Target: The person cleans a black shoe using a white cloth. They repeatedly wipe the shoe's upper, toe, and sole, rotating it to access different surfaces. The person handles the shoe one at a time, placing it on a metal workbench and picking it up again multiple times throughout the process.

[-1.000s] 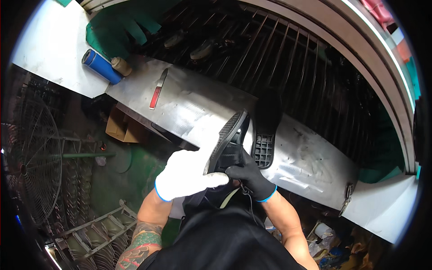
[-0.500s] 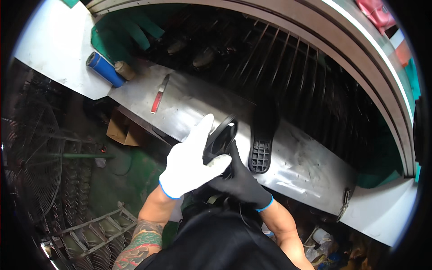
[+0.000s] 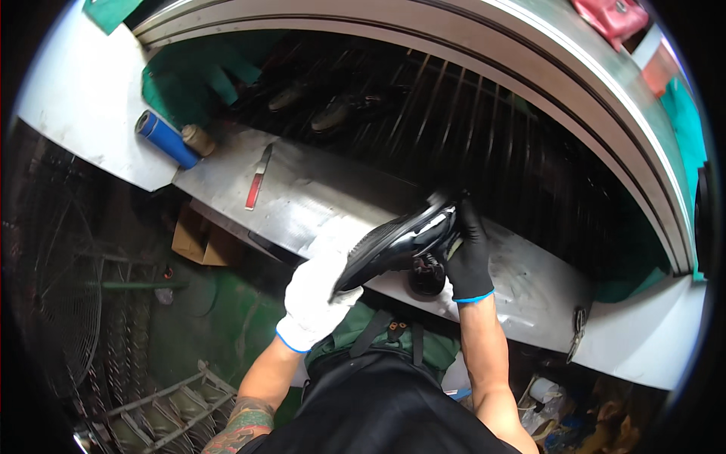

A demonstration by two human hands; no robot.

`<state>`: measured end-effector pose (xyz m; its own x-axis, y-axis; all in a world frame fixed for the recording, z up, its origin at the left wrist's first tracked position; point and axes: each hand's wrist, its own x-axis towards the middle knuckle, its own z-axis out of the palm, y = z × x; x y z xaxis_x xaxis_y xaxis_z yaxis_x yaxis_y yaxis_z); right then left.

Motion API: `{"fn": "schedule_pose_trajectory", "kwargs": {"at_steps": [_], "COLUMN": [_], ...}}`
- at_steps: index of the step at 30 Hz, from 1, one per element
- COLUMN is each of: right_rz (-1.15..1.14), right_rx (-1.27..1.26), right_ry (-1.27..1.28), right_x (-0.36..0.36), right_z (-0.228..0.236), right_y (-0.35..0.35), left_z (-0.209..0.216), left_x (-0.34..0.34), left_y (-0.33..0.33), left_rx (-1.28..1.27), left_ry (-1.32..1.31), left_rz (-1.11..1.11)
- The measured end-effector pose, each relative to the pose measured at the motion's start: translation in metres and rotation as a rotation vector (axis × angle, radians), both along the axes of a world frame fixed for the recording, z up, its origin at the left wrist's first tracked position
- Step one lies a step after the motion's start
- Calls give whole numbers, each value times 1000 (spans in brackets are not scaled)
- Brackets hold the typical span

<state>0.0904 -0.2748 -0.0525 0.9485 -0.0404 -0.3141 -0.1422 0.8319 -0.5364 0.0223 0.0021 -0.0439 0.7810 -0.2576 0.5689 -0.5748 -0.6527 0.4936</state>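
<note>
A glossy black shoe point(image 3: 401, 246) with a dark sole is held tilted across my front, above the metal ledge point(image 3: 302, 181). My left hand point(image 3: 321, 287), in a white glove, is closed round its near left end. My right hand point(image 3: 470, 261), in a black glove, grips the far right end; some of its fingers are hidden behind the shoe. Below the shoe shows the rounded end of another black piece point(image 3: 427, 278), mostly covered. A red-handled knife point(image 3: 255, 185) lies on the ledge to the left.
A blue cylinder point(image 3: 166, 138) and a tan roll point(image 3: 198, 140) sit at the ledge's left end. Beyond the ledge, dark bars point(image 3: 435, 113) run under a curved hood; two dark shoes point(image 3: 340, 113) rest there. A cardboard box point(image 3: 203, 236) and a fan point(image 3: 57, 265) are at left.
The shoe has swung from near upright to a slant across my front. My right hand has moved right and forward to its far end; my left hand now wraps the near end.
</note>
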Motion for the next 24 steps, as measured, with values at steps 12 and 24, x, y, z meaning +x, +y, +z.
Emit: {"fn": "schedule_pose_trajectory", "kwargs": {"at_steps": [12,24], "right_rz": [147,51], "right_rx": [-790,-806], "right_ry": [-557,-518], "right_x": [-7,-5], "right_z": [59,41], "right_y": [32,25], "left_z": [45,34], "left_x": [80,92], "left_y": [-36,-86], "left_rx": [-978,-1486], "left_ry": [697,556], "left_rz": [-634,-502]}}
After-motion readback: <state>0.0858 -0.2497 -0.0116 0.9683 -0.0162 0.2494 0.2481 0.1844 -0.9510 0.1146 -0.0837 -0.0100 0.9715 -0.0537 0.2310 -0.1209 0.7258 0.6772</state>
